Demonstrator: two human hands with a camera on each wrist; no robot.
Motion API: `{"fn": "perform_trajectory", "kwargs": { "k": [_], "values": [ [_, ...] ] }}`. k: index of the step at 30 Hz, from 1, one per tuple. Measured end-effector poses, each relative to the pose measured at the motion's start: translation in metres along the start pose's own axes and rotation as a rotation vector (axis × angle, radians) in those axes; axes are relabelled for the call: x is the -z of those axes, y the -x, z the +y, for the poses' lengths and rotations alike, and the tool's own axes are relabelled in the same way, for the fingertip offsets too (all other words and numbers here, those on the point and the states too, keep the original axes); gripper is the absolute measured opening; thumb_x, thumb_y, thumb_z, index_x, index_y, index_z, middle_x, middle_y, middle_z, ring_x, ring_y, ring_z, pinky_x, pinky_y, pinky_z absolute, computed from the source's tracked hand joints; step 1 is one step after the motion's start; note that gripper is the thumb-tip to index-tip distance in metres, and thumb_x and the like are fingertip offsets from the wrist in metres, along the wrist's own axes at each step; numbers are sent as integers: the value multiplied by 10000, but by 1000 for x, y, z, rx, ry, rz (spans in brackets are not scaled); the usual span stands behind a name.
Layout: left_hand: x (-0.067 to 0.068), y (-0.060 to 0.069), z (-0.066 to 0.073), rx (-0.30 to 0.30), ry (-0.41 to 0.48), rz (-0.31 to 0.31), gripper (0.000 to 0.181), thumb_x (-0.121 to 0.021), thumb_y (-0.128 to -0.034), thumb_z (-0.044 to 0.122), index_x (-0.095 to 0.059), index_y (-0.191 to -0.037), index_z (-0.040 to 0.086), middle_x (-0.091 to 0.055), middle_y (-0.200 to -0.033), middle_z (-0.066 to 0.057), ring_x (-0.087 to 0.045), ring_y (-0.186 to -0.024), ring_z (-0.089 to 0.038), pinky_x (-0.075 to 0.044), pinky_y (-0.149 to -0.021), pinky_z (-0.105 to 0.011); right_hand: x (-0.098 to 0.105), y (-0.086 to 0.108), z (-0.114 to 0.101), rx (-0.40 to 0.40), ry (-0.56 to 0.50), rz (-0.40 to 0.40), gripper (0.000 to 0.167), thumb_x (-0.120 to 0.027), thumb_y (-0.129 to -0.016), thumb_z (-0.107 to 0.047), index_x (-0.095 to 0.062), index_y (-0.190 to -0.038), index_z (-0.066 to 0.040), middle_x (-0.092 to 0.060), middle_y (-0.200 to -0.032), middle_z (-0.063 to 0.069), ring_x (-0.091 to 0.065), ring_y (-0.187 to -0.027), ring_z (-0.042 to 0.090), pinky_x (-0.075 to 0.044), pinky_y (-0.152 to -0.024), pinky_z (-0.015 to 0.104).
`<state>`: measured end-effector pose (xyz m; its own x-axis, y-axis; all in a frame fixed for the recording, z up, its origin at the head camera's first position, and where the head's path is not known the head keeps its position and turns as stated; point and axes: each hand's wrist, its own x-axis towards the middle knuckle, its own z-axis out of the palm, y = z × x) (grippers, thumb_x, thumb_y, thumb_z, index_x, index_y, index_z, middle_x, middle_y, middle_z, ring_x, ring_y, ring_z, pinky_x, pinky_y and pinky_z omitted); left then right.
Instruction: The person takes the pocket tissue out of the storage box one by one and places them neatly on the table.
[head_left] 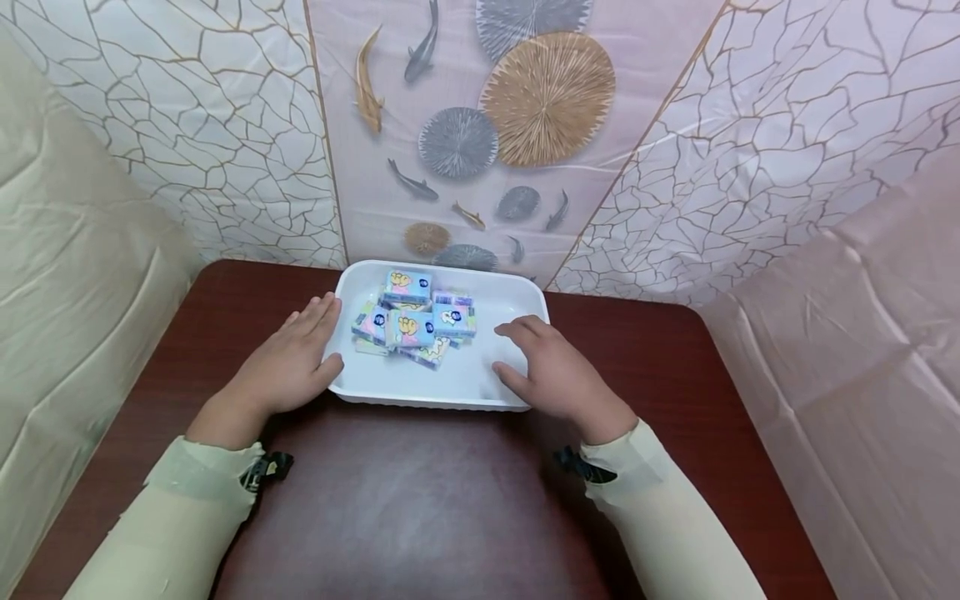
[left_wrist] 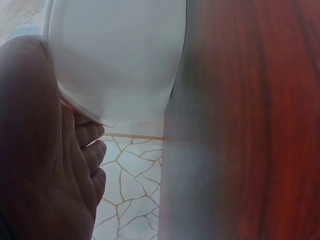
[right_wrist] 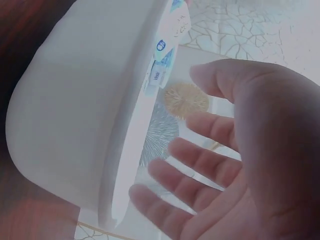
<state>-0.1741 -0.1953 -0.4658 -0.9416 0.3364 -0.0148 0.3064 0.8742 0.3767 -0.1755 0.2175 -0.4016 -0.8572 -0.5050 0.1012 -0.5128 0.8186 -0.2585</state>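
A white rectangular tray [head_left: 480, 379] stands on the table, holding a loose heap of small cartoon-printed packs [head_left: 412, 327] in blue, pink and purple, which look like pocket tissues. Against the tray's left side lies my left hand [head_left: 288, 362], its fingers straight and its thumb at the rim. The left wrist view has that hand [left_wrist: 45, 145] beside the tray's white wall [left_wrist: 117, 55]. Over the right end of the tray is my right hand [head_left: 551, 367], fingers spread and holding nothing. In the right wrist view, a gap shows between this hand [right_wrist: 225, 165] and the tray wall [right_wrist: 80, 100].
The dark red-brown table [head_left: 405, 500] extends in front of the tray and to both sides. Behind it hangs a patterned cloth [head_left: 247, 150] with fish and round leaf prints. Beige cloth [head_left: 862, 358] closes off the right side, and similar cloth [head_left: 67, 317] the left.
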Motion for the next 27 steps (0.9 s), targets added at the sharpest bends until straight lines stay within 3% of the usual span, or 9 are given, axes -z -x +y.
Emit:
{"fn": "perform_trajectory", "kwargs": {
  "k": [14, 27],
  "values": [
    [-2, -1, -1, -1, 14, -4, 845, -448, -1143, 379, -51, -1802, 29, -64, -1903, -181, -76, -1773, -423, -156, -1418, -654, -4, -21, 2, -76, -120, -1, 481, -767, -1056, -378, -712, -1465, -131, -679, -1438, 81, -731, -1253, 311, -634, -1086, 512],
    [-1, 0, -2, -1, 15, -16, 843, -451, -1146, 362, -43, -1798, 18, -58, -1901, -193, -76, -1771, -430, -150, -1419, -651, -3, -46, 2, -64, -162, -23, 473, -740, -1071, -362, -701, -1479, -126, -670, -1463, 89, -729, -1288, 373, -632, -1085, 515]
  ]
}}
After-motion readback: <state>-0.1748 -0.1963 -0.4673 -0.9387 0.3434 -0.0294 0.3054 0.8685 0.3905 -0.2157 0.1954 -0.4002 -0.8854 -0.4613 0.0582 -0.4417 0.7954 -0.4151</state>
